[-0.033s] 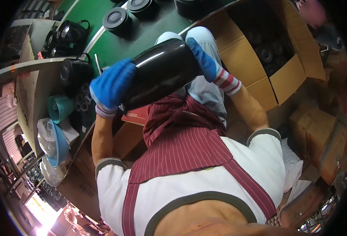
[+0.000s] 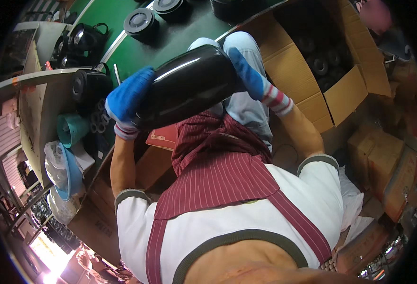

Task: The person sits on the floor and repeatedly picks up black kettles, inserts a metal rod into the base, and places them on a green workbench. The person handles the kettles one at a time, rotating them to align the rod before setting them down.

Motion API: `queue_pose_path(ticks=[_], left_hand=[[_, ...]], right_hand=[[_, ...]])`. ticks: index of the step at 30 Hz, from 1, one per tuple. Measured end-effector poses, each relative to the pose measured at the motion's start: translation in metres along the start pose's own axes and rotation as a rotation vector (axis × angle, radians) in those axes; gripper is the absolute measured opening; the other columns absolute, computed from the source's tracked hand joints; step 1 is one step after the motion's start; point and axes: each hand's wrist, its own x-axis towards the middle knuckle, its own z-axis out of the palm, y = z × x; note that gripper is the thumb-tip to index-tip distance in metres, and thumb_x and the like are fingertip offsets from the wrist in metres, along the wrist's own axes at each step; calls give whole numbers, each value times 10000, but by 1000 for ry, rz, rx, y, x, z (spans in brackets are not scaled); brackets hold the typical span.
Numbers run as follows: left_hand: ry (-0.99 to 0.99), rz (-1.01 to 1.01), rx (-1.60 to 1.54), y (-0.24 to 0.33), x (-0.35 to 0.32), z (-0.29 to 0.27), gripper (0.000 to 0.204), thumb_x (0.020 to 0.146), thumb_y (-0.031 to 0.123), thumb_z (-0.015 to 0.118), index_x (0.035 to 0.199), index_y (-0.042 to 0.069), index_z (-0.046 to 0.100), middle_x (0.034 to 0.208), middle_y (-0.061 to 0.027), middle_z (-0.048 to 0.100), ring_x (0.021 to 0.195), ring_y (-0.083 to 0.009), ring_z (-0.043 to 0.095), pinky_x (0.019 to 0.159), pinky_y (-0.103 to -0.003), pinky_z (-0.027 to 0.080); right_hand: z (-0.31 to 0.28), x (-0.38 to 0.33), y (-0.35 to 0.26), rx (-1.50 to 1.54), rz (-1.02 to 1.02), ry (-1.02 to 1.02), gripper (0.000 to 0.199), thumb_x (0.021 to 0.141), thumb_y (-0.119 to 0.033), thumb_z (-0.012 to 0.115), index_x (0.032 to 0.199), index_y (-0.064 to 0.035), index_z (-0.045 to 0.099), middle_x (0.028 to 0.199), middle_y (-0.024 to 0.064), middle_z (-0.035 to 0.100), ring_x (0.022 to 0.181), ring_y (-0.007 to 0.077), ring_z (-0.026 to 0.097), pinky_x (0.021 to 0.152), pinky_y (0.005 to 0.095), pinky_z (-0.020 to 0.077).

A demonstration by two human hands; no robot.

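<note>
A glossy black cylinder [image 2: 189, 85] with rounded shoulders lies tilted across my lap, its right end higher than its left. My left hand [image 2: 130, 96], in a blue knitted glove, is closed around its left end. At the other end my right hand [image 2: 248, 75], gloved the same way with a red-striped cuff, presses against the rim. The right fingers are partly hidden behind the cylinder. Beyond it, stacked round black lids [image 2: 140, 21] rest on the green work surface [image 2: 116, 57].
An open cardboard box [image 2: 345, 94] holding dark round pieces stands to the right. On the left are black jugs with handles [image 2: 86, 38], a teal cup [image 2: 71, 130] and a blue basin [image 2: 71, 175]. A red box [image 2: 162, 137] sits by my lap. Closed cartons [image 2: 376, 146] are at far right.
The cylinder and my left hand have shifted slightly left. My right hand has slid a little to the right at the cylinder's end.
</note>
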Motion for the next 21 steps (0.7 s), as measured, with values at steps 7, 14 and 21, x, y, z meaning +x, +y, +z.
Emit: queue_pose_path(ticks=[7, 14, 21], left_hand=[[17, -695, -1012, -91, -185, 105, 835, 836, 261, 846, 1509, -6, 430, 1482, -160, 536, 1316, -277, 563, 1062, -403, 510], [123, -6, -34, -26, -28, -3, 775, 882, 267, 795, 1516, 10, 429, 1502, -162, 511, 1340, -308, 534, 1092, -435, 484], [147, -790, -1170, -96, -185, 116, 705, 930, 315, 735, 1512, 37, 449, 1521, -173, 489, 1352, -342, 521, 1132, -507, 438]], right_hand=[[25, 41, -74, -185, -489, -69, 989, 955, -523, 660, 1636, -13, 156, 1691, 240, 156, 1569, 359, 182, 1265, 424, 155], [32, 40, -30, -687, -485, 159, 743, 996, -139, 635, 1614, -33, 236, 1643, 161, 306, 1500, 310, 334, 1222, 416, 289], [41, 89, -98, -507, -655, -125, 1030, 932, -676, 587, 1623, -6, 221, 1673, 231, 239, 1524, 336, 311, 1227, 416, 231]])
